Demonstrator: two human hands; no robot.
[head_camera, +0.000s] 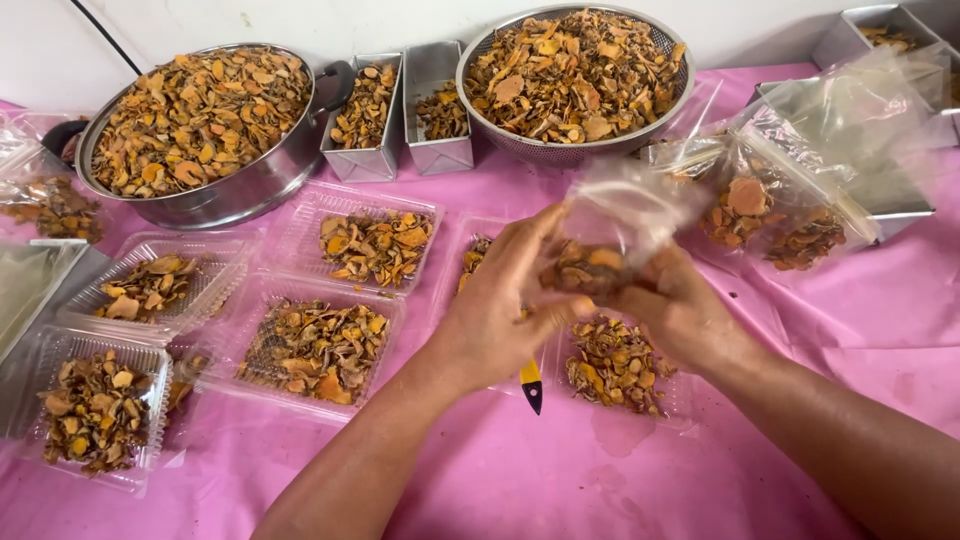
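— Where's our clear bag (622, 215)?
— Between both hands, mouth up and right, above the near clear tray (622, 366).
— Grips?
— Our left hand (503, 300) and right hand (678, 310) both pinch its filled bottom.

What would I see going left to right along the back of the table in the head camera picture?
Big steel pot of dried orange slices → two small metal tins → mesh colander of slices → filled clear bags.
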